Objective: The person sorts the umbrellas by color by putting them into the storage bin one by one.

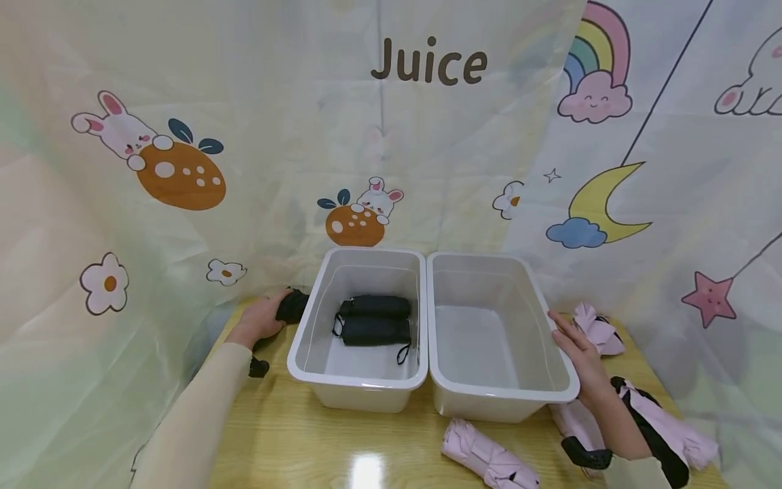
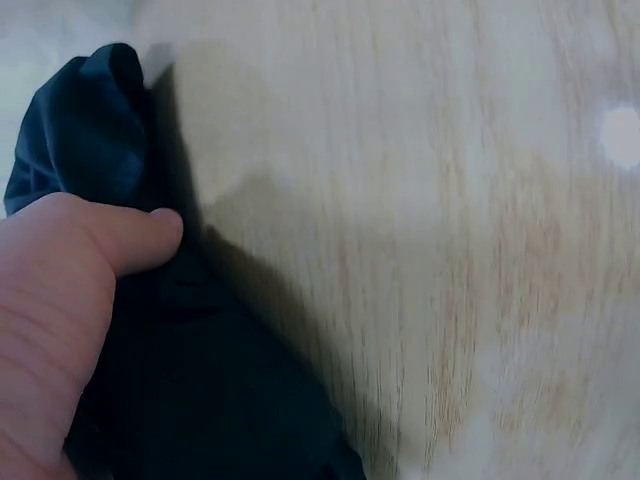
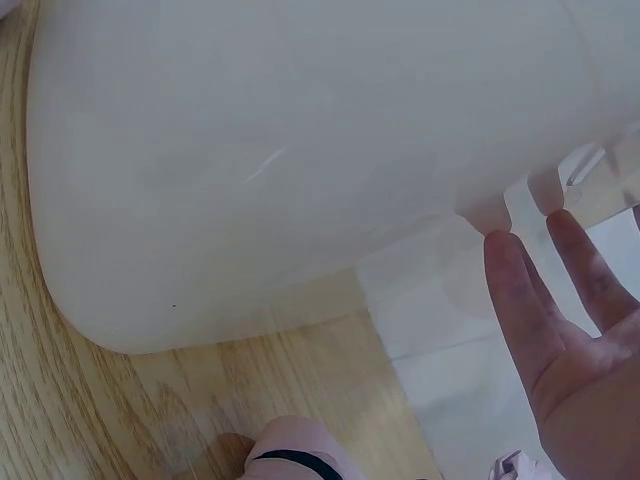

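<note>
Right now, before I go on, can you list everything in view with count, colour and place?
Bins: two, white, side by side mid-table; left bin, right bin.
Black umbrellas in the left bin: two, folded, lying next to each other.
Black umbrella outside: one, on the table just left of the left bin, under the left hand.
Pink umbrellas: at least three, folded, with black handles; one in front of the right bin, one behind the right hand, one at the far right; more pink shows under the right wrist, count unclear.
Table: one, light wood.
Backdrop: cartoon-print cloth reading Juice.
Left hand: gripping the outside black umbrella.
Right hand: fingers straight against the right bin's rim.
</note>
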Demonstrator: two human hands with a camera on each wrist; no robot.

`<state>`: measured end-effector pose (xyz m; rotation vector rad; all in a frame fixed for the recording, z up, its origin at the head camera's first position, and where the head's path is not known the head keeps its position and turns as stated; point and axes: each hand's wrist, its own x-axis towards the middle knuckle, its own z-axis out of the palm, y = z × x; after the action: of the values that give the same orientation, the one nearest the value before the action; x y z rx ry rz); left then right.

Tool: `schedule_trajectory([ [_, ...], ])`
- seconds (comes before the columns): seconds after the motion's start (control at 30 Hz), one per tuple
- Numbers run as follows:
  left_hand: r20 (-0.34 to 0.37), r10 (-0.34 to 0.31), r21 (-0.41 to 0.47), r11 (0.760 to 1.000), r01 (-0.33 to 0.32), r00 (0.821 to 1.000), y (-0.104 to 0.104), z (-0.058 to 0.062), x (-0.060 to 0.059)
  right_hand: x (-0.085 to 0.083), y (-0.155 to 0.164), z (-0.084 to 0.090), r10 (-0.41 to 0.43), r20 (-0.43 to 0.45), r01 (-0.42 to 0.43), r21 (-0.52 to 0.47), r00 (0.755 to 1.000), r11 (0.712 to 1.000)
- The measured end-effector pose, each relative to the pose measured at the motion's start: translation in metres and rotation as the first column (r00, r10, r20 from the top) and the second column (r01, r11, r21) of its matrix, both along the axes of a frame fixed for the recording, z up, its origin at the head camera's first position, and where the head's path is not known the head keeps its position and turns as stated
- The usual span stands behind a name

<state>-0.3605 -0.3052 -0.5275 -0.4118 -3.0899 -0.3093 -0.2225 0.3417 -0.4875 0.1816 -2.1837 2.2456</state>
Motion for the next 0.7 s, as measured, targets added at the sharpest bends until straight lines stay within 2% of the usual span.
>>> schedule_trajectory([
  [0.13, -0.025, -0.047, 0.083, 0.995, 0.049, 0.999, -0.009, 0.006, 0.006, 0.000, 0.000, 0.000, -0.001, 0.008, 0.001, 0.010, 1.000, 1.000],
  [0.23, -0.045, -0.095, 0.161, 0.982, 0.102, 0.994, -0.018, 0.018, 0.008, -0.002, 0.000, 0.002, 0.000, 0.006, -0.001, 0.017, 1.000, 1.000],
  [0.4, -0.015, -0.173, 0.261, 0.950, 0.170, 0.985, -0.024, 0.056, 0.013, -0.003, -0.001, 0.004, -0.003, 0.008, 0.003, 0.015, 1.000, 1.000],
  [0.7, 0.005, -0.267, 0.324, 0.912, 0.251, 0.964, -0.015, 0.134, 0.024, 0.000, -0.002, 0.003, -0.012, 0.000, 0.012, 0.015, 1.000, 1.000],
])
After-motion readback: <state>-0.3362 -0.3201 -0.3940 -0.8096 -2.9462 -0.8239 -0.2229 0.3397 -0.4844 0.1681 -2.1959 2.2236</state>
